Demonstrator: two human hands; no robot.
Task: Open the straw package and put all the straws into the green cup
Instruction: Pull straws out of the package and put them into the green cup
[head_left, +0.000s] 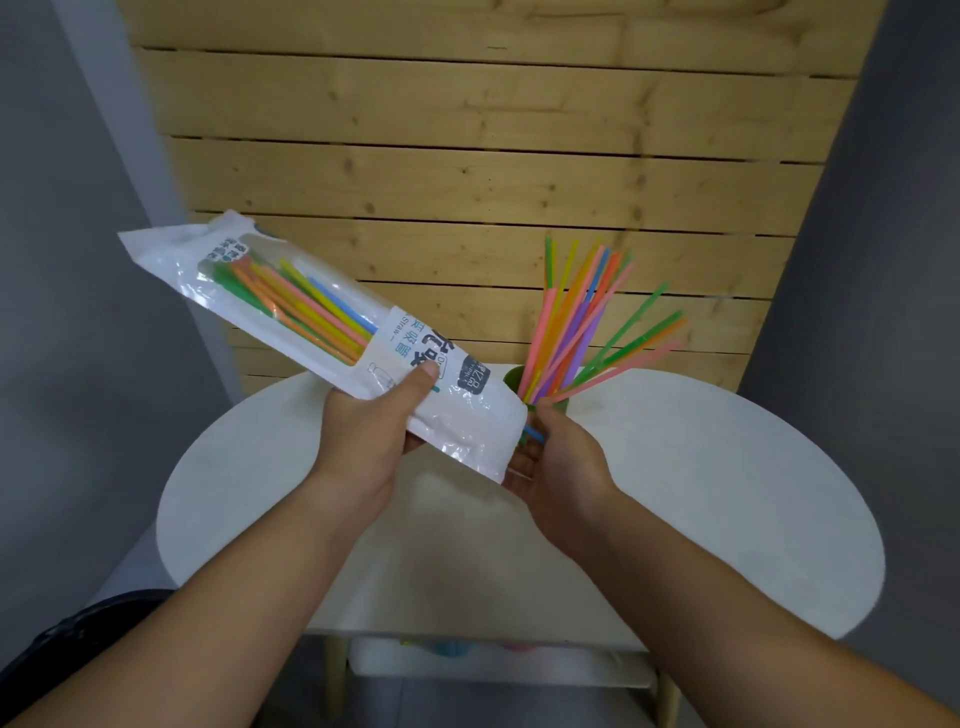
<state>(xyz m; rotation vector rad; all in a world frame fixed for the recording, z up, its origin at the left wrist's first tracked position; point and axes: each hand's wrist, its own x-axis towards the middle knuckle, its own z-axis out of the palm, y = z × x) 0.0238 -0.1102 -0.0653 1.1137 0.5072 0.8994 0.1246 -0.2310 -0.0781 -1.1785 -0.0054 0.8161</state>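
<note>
The green cup (513, 382) stands near the far edge of the white table (727, 493), with bare table to its right. The left hand (371, 431) grips the straw package (311, 312), which slants up and left from the cup. The right hand (563, 457) is at its low end, but I cannot tell if it holds anything.

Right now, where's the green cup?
Head view, right of centre: the green cup stands on the white table, just beyond the right hand and the straw package.
</note>
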